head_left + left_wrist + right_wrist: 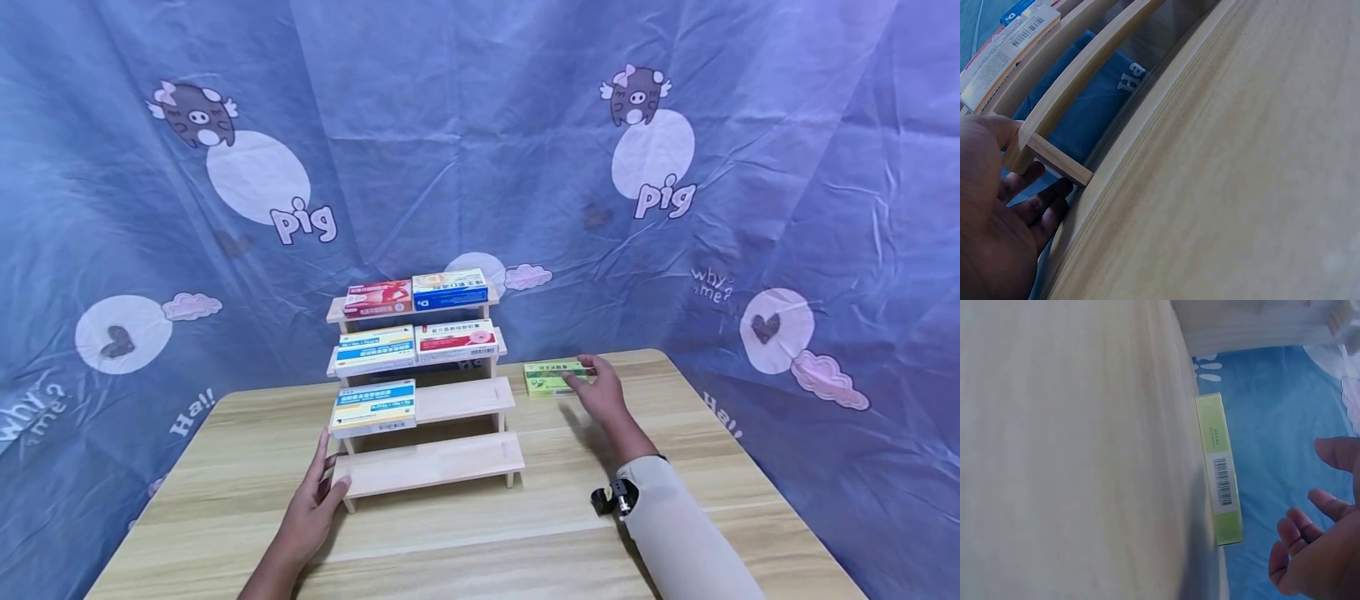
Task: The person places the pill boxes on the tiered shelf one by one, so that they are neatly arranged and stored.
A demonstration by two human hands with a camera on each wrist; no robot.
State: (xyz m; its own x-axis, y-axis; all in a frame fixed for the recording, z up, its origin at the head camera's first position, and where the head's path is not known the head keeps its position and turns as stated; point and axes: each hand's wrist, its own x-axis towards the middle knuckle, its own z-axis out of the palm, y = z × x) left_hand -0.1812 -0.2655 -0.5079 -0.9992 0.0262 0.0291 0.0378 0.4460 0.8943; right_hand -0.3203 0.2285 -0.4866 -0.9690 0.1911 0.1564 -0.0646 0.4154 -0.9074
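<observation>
A light wooden four-step rack (427, 468) stands on the table. My left hand (307, 512) grips the left end of its lowest step; in the left wrist view the thumb lies over the step's end, fingers below by the leg (1060, 161). To the rack's right lies a flat green medicine box (542, 379), its barcode side (1221, 481) showing in the right wrist view. Over its right end in the head view hovers my right hand (602, 396), thumb and fingers spread. The right wrist view shows those fingers (1297, 528) apart from the box, holding nothing.
On the top step sit a red box (378, 298) and a blue-and-white box (450, 289). Below are a blue-white-yellow box (375, 348) and a red-and-white box (456, 336). A similar blue-white-yellow box (373, 406) occupies the third step's left. Patterned blue cloth (465, 167) hangs behind the table (450, 550).
</observation>
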